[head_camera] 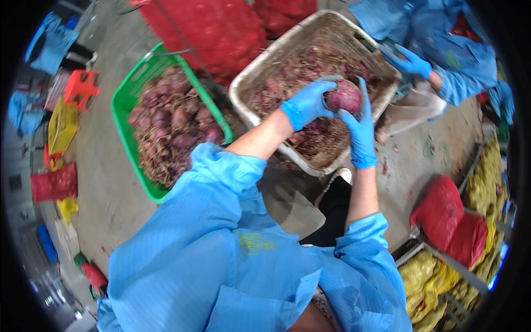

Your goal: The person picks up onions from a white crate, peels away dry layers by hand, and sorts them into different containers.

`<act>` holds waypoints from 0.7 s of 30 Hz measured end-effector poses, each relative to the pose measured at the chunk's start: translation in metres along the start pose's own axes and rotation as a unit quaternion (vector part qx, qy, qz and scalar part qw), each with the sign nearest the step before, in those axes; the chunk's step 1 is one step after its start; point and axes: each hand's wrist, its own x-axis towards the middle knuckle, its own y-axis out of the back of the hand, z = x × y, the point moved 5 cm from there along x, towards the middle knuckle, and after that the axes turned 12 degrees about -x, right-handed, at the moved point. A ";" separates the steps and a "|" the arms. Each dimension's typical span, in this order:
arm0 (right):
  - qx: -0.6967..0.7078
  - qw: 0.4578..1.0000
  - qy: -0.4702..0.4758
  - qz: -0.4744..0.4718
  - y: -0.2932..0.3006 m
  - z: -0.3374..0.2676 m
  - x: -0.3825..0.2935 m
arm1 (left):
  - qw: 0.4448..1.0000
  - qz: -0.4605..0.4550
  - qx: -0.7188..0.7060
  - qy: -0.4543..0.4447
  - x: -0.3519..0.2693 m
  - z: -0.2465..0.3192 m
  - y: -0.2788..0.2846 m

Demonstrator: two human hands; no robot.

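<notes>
A red onion (345, 97) is held between my two blue-gloved hands, over a white plastic crate. My left hand (310, 103) grips its left side, thumb below and fingers above. From the right and below, my right hand (360, 126) steadies it, with a finger raised along its far side. Beneath them, the dirt-stained white crate (265, 56) contains loose onion skins (319, 143) and some onions, partly hidden by my hands. To the left stands a green plastic crate (120, 120) heaped with red onions (178, 118) and dry skins.
Red mesh sacks (207, 33) stand behind the crates. A co-worker in blue (448, 54) sits at the right, a gloved hand (408, 62) by the white crate's rim. More red sacks (442, 216) and yellow sacks (421, 269) lie lower right. An orange stool (81, 89) is far left.
</notes>
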 end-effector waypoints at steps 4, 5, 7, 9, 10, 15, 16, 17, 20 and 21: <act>0.028 0.999 0.003 -0.021 -0.003 0.012 -0.002 | 0.992 0.010 -0.122 -0.024 -0.015 0.026 0.021; 0.035 0.999 -0.016 -0.011 0.002 0.015 -0.001 | 0.990 0.011 -0.138 -0.042 -0.024 0.036 0.023; 0.045 0.997 -0.059 0.024 0.015 0.024 -0.001 | 0.781 0.077 0.547 -0.291 -0.068 0.085 0.022; 0.093 0.990 -0.074 0.082 0.038 0.035 0.001 | 0.973 0.064 -0.105 -0.196 -0.098 0.102 0.055; 0.124 0.985 -0.080 0.094 0.041 0.039 0.001 | 0.963 0.048 -0.130 -0.233 -0.125 0.119 0.082; 0.254 0.948 -0.132 0.141 0.061 0.056 -0.001 | 0.862 0.257 -0.276 -0.337 -0.206 0.130 0.179; 0.252 0.947 -0.140 0.143 0.063 0.059 0.000 | 0.867 0.291 -0.282 -0.289 -0.202 0.121 0.184; 0.255 0.944 -0.148 0.150 0.066 0.062 -0.003 | 0.870 0.321 -0.289 -0.239 -0.197 0.113 0.189; 0.262 0.937 -0.169 0.160 0.066 0.064 -0.005 | 0.981 0.184 0.064 -0.023 -0.110 0.085 0.144; 0.253 0.937 -0.179 0.163 0.070 0.066 -0.008 | 0.980 0.120 0.153 0.032 -0.076 0.067 0.122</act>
